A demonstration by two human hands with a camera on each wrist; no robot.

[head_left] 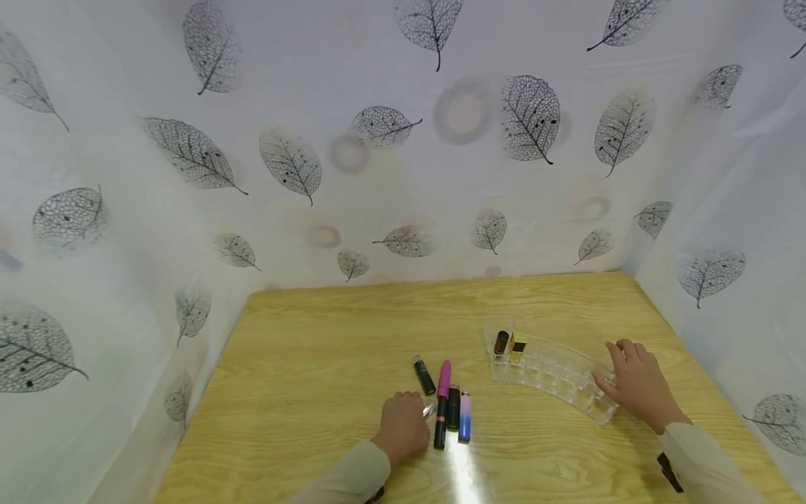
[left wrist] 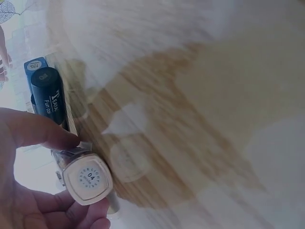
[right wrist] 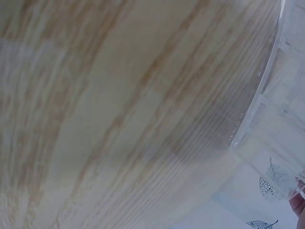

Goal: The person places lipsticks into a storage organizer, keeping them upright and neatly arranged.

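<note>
My left hand (head_left: 403,427) pinches a lipstick tube (left wrist: 88,179) by its side; its square pale end, marked 04, faces the left wrist camera. Just right of it lie a pink tube (head_left: 444,379), a black tube with a pinkish band (head_left: 439,430), a dark lipstick (head_left: 453,408) and a lilac-to-blue tube (head_left: 464,418). Another black lipstick (head_left: 424,376) lies behind them. At the right end of a clear curved lipstick organizer (head_left: 554,374) is my right hand (head_left: 642,385), thumb over the end and fingers apart. Its contact is mostly hidden in the right wrist view.
A black lipstick (head_left: 501,342) and a gold-and-black one (head_left: 518,346) stand at the organizer's left end. All this is on a wood-grain tabletop (head_left: 315,350). Leaf-patterned white sheets (head_left: 390,182) rise behind the table and on both sides.
</note>
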